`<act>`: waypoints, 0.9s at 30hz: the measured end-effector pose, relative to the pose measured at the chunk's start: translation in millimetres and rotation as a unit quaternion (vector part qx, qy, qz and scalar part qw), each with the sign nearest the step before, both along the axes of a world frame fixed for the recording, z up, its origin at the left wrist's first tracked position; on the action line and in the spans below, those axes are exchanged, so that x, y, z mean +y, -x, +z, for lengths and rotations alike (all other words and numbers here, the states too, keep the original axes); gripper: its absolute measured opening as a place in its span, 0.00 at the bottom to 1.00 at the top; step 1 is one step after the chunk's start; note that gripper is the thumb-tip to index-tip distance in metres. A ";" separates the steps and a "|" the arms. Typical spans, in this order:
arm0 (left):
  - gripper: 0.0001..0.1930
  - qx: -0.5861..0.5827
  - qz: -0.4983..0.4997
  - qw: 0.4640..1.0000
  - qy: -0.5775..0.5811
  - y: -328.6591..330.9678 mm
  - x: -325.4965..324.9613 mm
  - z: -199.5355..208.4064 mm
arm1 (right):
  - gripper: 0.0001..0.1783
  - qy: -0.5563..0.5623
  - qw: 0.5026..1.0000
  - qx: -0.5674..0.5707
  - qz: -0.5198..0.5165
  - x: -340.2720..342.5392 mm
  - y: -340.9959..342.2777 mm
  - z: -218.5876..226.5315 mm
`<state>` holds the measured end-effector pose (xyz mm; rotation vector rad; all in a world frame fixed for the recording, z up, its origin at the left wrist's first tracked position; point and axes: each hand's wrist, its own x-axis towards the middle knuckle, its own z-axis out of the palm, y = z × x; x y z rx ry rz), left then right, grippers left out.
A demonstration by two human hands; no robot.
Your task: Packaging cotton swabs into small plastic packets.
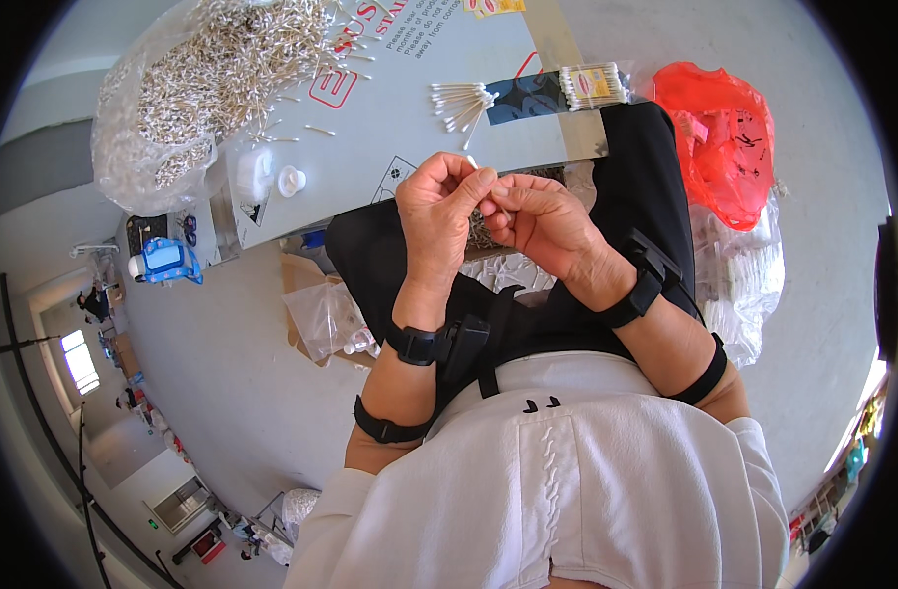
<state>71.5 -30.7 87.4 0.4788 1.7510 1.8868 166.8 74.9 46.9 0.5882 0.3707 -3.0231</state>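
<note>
My left hand (435, 218) and my right hand (555, 234) meet above my lap, just off the table's near edge. A cotton swab (471, 162) is pinched between the left thumb and fingers, its white tip showing above them. My right thumb and fingertips are closed right beside it, seemingly on the swab's lower part, which the fingers mostly hide. On the table past my hands lies a loose fan of cotton swabs (462, 102). To its right sits a packed bundle of swabs (592, 85) with a yellow label.
A clear bag (125, 162) spills a large heap of cotton swabs (208, 88) at the table's far left. Near it stand a small white round piece (292, 181) and a whitish container (254, 173). A red plastic bag (719, 147) lies at right above clear-wrapped packs (741, 270). Below the table is a cardboard box (297, 280).
</note>
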 end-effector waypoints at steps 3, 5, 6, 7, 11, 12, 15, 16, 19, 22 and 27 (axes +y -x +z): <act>0.06 0.001 0.006 1.000 -0.002 -1.3 0.4 -0.2 | 0.06 0.002 1.000 0.000 0.000 -0.8 -0.7 -1.0; 0.06 -0.006 0.006 1.000 0.002 -2.0 -0.5 0.5 | 0.06 -0.001 1.000 -0.002 0.001 -1.6 -1.0 -0.8; 0.06 -0.005 0.006 1.000 0.002 -2.0 -1.0 -0.1 | 0.06 -0.002 1.000 -0.004 0.002 -2.2 -1.3 -0.9; 0.06 -0.007 0.004 1.000 0.001 -1.7 -1.0 -1.1 | 0.06 -0.002 1.000 -0.004 0.002 -2.4 -1.4 -0.7; 0.06 -0.013 0.001 1.000 -0.003 -1.5 0.2 -5.0 | 0.05 -0.026 0.999 -0.021 -0.012 -1.8 -1.4 -1.9; 0.06 -0.014 0.001 1.000 -0.001 -1.5 1.0 -6.1 | 0.05 -0.028 0.999 -0.022 -0.013 -1.3 -1.2 -3.1; 0.06 -0.018 0.003 1.000 -0.011 -2.7 -0.9 -2.0 | 0.05 -0.044 0.999 -0.023 -0.012 -2.9 -1.7 1.4; 0.05 -0.021 -0.004 1.000 -0.009 -1.5 -1.4 -3.5 | 0.05 -0.042 0.999 -0.024 -0.012 -2.4 -1.3 0.1; 0.05 -0.005 0.015 1.000 0.008 3.5 -4.9 -6.1 | 0.04 -0.061 0.998 -0.033 -0.004 0.0 0.4 -4.4; 0.04 0.007 0.054 0.999 0.007 19.6 -20.2 -12.3 | 0.05 -0.258 0.961 -0.090 0.037 5.4 3.7 -14.1; 0.04 0.005 0.096 0.995 0.010 42.0 -39.7 -20.9 | 0.10 -0.739 0.665 -0.087 -0.066 6.6 8.8 -51.8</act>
